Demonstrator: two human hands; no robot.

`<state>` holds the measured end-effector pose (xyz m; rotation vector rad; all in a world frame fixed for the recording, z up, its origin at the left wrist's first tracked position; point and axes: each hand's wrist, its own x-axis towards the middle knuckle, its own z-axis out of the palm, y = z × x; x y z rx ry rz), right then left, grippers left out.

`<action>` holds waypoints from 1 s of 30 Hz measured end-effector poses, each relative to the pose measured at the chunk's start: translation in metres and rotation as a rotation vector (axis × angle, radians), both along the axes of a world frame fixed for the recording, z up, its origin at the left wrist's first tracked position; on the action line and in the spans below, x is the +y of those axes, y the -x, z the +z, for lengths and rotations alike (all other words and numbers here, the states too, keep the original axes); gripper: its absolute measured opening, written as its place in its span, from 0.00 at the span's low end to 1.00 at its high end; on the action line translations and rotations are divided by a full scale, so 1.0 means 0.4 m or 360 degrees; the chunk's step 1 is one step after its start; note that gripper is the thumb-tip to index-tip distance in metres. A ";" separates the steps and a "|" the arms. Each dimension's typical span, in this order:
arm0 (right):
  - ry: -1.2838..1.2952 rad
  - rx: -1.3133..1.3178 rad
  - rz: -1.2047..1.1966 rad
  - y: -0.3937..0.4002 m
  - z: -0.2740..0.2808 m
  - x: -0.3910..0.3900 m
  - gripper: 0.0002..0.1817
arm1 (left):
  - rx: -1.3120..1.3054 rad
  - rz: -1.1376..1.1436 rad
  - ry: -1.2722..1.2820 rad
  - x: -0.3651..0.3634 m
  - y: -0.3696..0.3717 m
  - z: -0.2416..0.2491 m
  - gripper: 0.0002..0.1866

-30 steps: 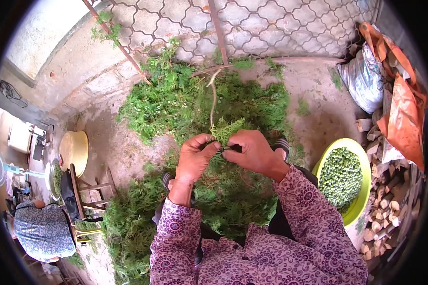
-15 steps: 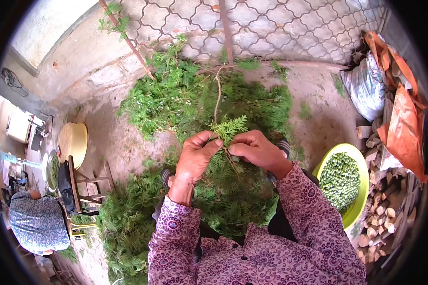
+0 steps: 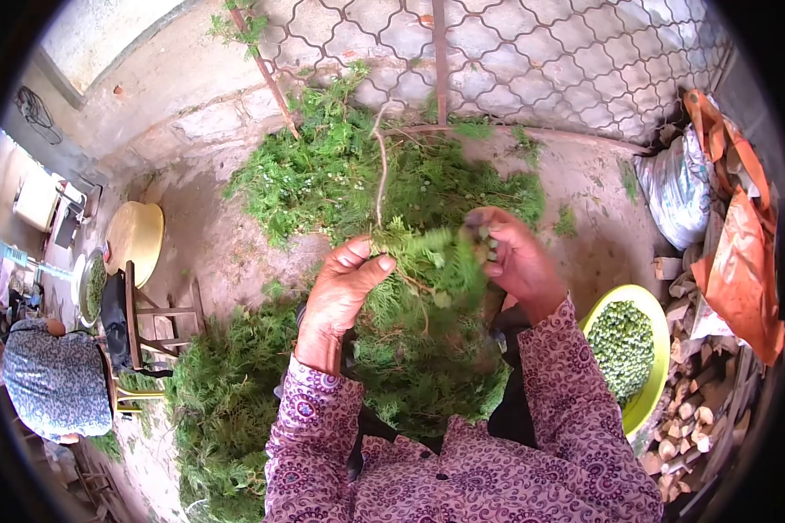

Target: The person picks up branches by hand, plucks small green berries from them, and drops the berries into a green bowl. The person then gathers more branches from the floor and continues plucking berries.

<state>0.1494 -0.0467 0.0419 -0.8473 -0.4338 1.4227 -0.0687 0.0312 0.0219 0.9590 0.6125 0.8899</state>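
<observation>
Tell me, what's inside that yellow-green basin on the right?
The basin is heaped with small round green pieces, nearly up to its rim. Its bottom is covered by them, and the sleeve hides its near left edge.

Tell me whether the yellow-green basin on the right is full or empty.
Nearly full. The yellow-green basin holds a heap of small green berries covering its bottom and reaching close to the rim.

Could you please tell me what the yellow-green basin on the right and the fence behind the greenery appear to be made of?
The basin looks like plastic: smooth, uniform bright colour, thin rolled rim. The fence appears to be metal wire mesh, dull and partly rusty, on reddish bars.
</observation>
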 end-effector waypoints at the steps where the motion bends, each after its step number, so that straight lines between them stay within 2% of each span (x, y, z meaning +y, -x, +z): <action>1: -0.0002 0.0002 -0.0004 0.003 -0.001 0.001 0.09 | 0.0007 -0.0119 -0.0081 0.002 -0.002 0.002 0.12; 2: -0.0055 -0.0087 0.0046 0.005 -0.005 0.003 0.08 | 0.0012 -0.0237 -0.0162 0.003 -0.003 0.003 0.13; 4: -0.0111 -0.0182 0.0096 0.000 -0.021 0.006 0.08 | 0.0024 -0.0241 -0.0226 0.002 -0.004 0.006 0.13; 6: -0.0041 -0.0533 0.0167 -0.008 -0.041 0.008 0.10 | 0.0031 -0.0447 -0.0475 0.000 -0.007 0.036 0.11; 7: -0.0059 -0.0754 0.0326 -0.009 -0.045 0.004 0.11 | -0.0133 -0.0534 -0.0486 0.008 -0.011 0.020 0.08; 8: -0.0062 -0.0754 0.0325 -0.001 -0.049 0.002 0.11 | -0.0132 -0.0535 -0.0489 0.008 -0.016 0.024 0.08; 10: -0.0334 -0.0953 0.0772 0.033 -0.059 -0.001 0.12 | -0.0419 -0.0617 -0.0341 0.005 -0.024 0.035 0.07; 11: -0.0206 -0.0737 0.0796 0.051 -0.050 -0.014 0.12 | -0.0416 -0.0619 -0.0340 0.005 -0.024 0.035 0.07; 15: -0.0035 -0.0631 0.0676 0.067 -0.057 -0.043 0.11 | -0.0272 -0.0462 -0.0493 0.009 -0.027 0.034 0.06; 18: -0.0096 -0.0399 0.0955 0.073 -0.071 -0.011 0.08 | -0.0224 -0.0438 -0.0492 0.015 -0.032 0.037 0.07; 20: -0.0123 -0.0479 0.0832 0.078 -0.059 -0.013 0.07 | -0.0203 -0.0432 -0.0489 0.011 -0.038 0.034 0.09; 22: -0.0126 -0.0797 0.0490 0.077 -0.045 -0.014 0.07 | -0.0174 -0.0146 0.0028 0.002 -0.049 0.021 0.15; 23: -0.0184 -0.1000 0.0392 0.069 -0.032 -0.013 0.07 | -0.0090 -0.0116 0.0031 0.017 -0.050 -0.010 0.18; 24: -0.0183 -0.1001 0.0388 0.058 -0.038 -0.011 0.07 | -0.0091 -0.0119 0.0031 0.013 -0.052 -0.017 0.18; 26: -0.0259 -0.1412 0.0175 0.041 -0.054 -0.008 0.09 | -0.0100 -0.0005 0.0161 -0.010 -0.058 -0.022 0.18; 28: -0.0262 -0.1381 0.0112 0.045 -0.051 -0.010 0.11 | -0.0019 -0.0007 0.0031 -0.017 -0.061 -0.030 0.18; 30: -0.0252 -0.1518 0.0100 0.051 -0.046 -0.014 0.11 | -0.0050 0.0009 0.0295 -0.030 -0.073 -0.017 0.19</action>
